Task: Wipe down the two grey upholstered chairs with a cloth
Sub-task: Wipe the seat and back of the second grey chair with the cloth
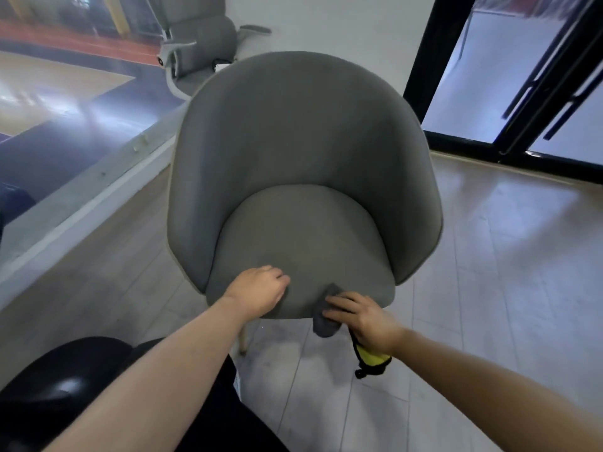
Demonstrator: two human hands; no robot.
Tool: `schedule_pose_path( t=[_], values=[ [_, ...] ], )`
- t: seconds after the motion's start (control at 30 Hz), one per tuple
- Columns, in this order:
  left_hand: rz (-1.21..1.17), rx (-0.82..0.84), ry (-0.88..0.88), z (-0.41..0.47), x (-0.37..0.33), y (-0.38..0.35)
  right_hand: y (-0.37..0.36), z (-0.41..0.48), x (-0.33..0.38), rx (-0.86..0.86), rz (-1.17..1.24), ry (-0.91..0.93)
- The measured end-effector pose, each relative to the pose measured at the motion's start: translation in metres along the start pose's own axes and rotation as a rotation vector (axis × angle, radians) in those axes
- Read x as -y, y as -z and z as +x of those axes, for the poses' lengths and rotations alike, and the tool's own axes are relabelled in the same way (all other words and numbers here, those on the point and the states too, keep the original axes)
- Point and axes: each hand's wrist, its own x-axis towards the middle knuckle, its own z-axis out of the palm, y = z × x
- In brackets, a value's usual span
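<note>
A grey upholstered chair (303, 151) with a rounded back stands in front of me, its seat facing me. My left hand (257, 290) rests on the front left of the seat, fingers curled down against the fabric, holding nothing. My right hand (362, 319) presses a dark grey cloth (326, 316) against the seat's front edge; the cloth hangs a little below the edge. A yellow and black piece (372, 358) dangles under my right wrist. A second grey chair (199, 31) with white arms stands behind, by the wall.
Light wood-look floor (489, 272) surrounds the chair. A low grey ledge (81, 203) runs along the left beneath a glass wall. Black-framed glass doors (509, 93) stand at the back right. My dark-clothed knee (65, 386) is at the lower left.
</note>
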Motion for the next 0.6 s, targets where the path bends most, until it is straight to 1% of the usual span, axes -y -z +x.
schedule_pose_path(
  t=[0.1, 0.17, 0.23, 0.27, 0.33, 0.4, 0.43, 0.47, 0.5, 0.53, 0.6],
  values=[
    [-0.058, 0.152, 0.05, 0.032, -0.019, 0.021, 0.043, -0.007, -0.01, -0.2, 0.009, -0.139],
    [-0.051, 0.163, 0.03, 0.056, -0.031, 0.04, 0.078, -0.008, -0.016, -0.346, -0.042, -0.17],
    [-0.027, 0.119, -0.002, 0.08, -0.041, 0.06, 0.116, -0.006, -0.023, -0.519, -0.092, -0.248],
    [-0.014, 0.09, -0.011, 0.093, -0.044, 0.071, 0.137, -0.004, -0.027, -0.61, -0.103, -0.321],
    [0.005, -0.017, -0.016, 0.118, -0.048, 0.092, 0.176, 0.002, -0.035, -0.767, -0.075, -0.538],
    [0.028, -0.131, -0.044, 0.142, -0.051, 0.108, 0.21, 0.014, -0.05, -0.848, 0.018, -0.794],
    [0.042, -0.182, -0.051, 0.153, -0.051, 0.113, 0.224, 0.023, -0.06, -0.851, 0.063, -0.917],
    [0.046, -0.234, -0.055, 0.165, -0.05, 0.116, 0.234, 0.033, -0.072, -0.816, 0.106, -1.032],
    [0.033, -0.26, -0.048, 0.176, -0.05, 0.119, 0.239, 0.043, -0.086, -0.746, 0.166, -1.131],
    [0.026, -0.292, -0.037, 0.185, -0.051, 0.122, 0.238, 0.053, -0.098, -0.659, 0.236, -1.202],
    [-0.01, -0.336, -0.004, 0.199, -0.051, 0.125, 0.222, 0.064, -0.113, -0.486, 0.357, -1.245]
  ],
)
